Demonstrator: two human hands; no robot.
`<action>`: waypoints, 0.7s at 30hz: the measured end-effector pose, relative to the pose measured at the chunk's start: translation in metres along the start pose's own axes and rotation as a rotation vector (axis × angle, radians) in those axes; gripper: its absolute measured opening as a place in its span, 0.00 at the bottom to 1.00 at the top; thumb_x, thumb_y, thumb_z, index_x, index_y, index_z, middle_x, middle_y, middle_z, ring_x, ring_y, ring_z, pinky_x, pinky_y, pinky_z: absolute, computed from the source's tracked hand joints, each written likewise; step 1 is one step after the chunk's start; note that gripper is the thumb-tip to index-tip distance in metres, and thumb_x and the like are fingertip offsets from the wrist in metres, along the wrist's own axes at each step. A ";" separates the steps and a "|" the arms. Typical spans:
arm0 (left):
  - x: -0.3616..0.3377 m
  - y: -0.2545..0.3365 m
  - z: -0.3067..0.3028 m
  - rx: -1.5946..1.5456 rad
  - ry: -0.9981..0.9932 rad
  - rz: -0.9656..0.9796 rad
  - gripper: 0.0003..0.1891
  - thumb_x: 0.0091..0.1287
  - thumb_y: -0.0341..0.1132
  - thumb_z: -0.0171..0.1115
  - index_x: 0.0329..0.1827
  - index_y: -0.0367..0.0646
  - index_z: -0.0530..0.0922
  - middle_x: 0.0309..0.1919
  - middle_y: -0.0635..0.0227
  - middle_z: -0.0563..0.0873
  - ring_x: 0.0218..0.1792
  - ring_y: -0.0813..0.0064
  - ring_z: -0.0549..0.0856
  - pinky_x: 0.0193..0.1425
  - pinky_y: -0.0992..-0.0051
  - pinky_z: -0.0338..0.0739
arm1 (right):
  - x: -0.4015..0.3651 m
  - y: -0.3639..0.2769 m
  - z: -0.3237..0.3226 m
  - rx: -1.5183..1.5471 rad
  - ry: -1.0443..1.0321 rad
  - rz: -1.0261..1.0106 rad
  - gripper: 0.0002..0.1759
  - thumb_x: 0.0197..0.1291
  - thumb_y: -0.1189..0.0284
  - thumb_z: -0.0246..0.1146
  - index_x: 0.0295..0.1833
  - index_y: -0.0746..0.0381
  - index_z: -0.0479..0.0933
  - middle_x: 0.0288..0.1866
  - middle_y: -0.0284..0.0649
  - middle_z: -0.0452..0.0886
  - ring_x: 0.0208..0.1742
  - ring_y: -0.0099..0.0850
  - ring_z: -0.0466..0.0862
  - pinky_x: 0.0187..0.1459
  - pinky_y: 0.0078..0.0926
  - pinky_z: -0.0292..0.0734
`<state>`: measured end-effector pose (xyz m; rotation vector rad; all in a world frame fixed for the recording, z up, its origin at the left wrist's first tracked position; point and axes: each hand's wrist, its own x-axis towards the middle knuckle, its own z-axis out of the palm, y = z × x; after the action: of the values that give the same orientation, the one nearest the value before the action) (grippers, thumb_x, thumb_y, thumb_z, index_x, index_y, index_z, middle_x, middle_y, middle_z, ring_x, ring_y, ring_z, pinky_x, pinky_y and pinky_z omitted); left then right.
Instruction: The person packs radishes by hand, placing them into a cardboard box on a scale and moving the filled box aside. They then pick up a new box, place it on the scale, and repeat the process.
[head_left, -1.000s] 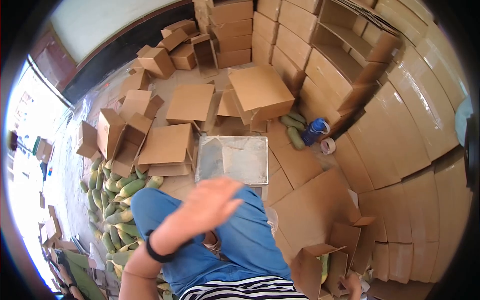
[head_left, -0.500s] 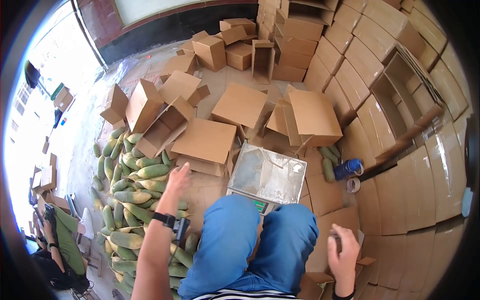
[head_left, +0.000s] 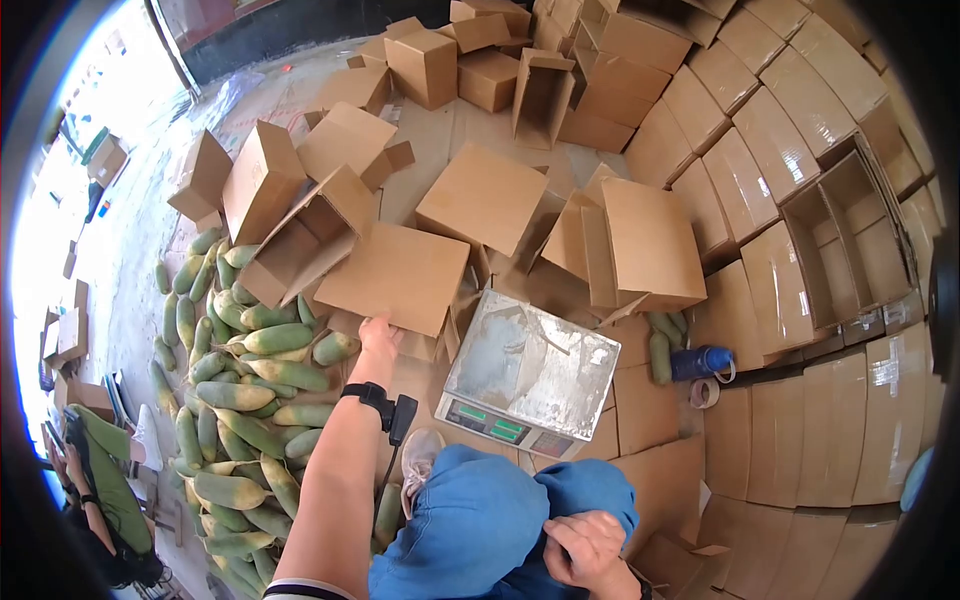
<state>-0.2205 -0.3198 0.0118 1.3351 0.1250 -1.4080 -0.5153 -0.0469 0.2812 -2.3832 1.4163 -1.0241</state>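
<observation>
Now reaching forward with the left hand (head_left: 379, 335), fingers at the near edge of a box (head_left: 395, 272). Seemingly touching the cardboard there, but cannot tell how far closed, or whether gripping it. Wearing a black band (head_left: 368, 394) on that wrist, with a small device (head_left: 403, 420) beside it. Holding the right hand (head_left: 585, 545) low in front of the blue trousers (head_left: 480, 510), fingers loosely bent, with nothing to be seen in it; cannot tell how tightly curled underneath, or whether touching the cloth.

As for the box, lies between an open carton (head_left: 315, 235) and the scale (head_left: 530, 365), with loose flaps on the scale side. Also showing a shoe (head_left: 421, 462) just below the scale's near left corner, and, left of the left forearm, a heap of radishes (head_left: 235, 400). To the right of the scale, a blue bottle (head_left: 702, 362), just beside a roll of tape (head_left: 704, 393) and a few more radishes (head_left: 660, 355). Along the right wall, stacked cartons (head_left: 765, 150). At the far left, a person (head_left: 112, 455) in green, hands around something too small to tell
</observation>
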 end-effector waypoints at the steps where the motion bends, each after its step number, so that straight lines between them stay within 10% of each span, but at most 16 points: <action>1: -0.009 0.005 0.003 0.003 0.012 0.045 0.20 0.69 0.33 0.59 0.64 0.44 0.69 0.62 0.62 0.76 0.64 0.56 0.73 0.69 0.51 0.64 | 0.000 0.002 0.001 0.003 -0.005 0.000 0.18 0.36 0.84 0.63 0.39 0.60 0.79 0.28 0.33 0.83 0.25 0.29 0.81 0.31 0.23 0.72; 13: -0.221 0.072 -0.061 0.238 -0.213 0.426 0.14 0.68 0.30 0.59 0.55 0.39 0.74 0.47 0.68 0.83 0.45 0.72 0.84 0.47 0.69 0.80 | -0.021 0.002 -0.010 -0.013 0.035 -0.025 0.18 0.39 0.80 0.67 0.41 0.59 0.78 0.29 0.32 0.82 0.27 0.29 0.81 0.33 0.24 0.72; 16: -0.262 0.081 -0.056 0.572 -0.323 0.716 0.10 0.68 0.30 0.58 0.50 0.39 0.76 0.39 0.67 0.84 0.41 0.70 0.85 0.43 0.70 0.79 | -0.027 -0.001 -0.014 -0.063 0.066 -0.019 0.17 0.40 0.80 0.66 0.41 0.59 0.78 0.30 0.32 0.82 0.28 0.30 0.81 0.33 0.25 0.72; 18: -0.295 0.082 -0.043 1.423 -0.285 0.920 0.06 0.66 0.29 0.57 0.44 0.40 0.76 0.32 0.61 0.82 0.36 0.62 0.84 0.42 0.69 0.78 | -0.032 -0.003 -0.019 -0.075 0.087 -0.014 0.18 0.40 0.80 0.66 0.41 0.59 0.78 0.31 0.33 0.82 0.29 0.30 0.82 0.33 0.26 0.73; 21: -0.297 0.057 -0.017 1.550 -0.449 1.362 0.05 0.61 0.29 0.59 0.39 0.42 0.75 0.33 0.58 0.80 0.38 0.56 0.81 0.43 0.65 0.77 | -0.037 -0.006 -0.026 -0.108 0.104 -0.002 0.18 0.41 0.80 0.66 0.43 0.59 0.79 0.31 0.33 0.83 0.29 0.31 0.82 0.33 0.26 0.73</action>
<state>-0.2505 -0.1456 0.2580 1.5123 -2.1078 -0.3177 -0.5392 -0.0087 0.2856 -2.4394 1.5421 -1.1139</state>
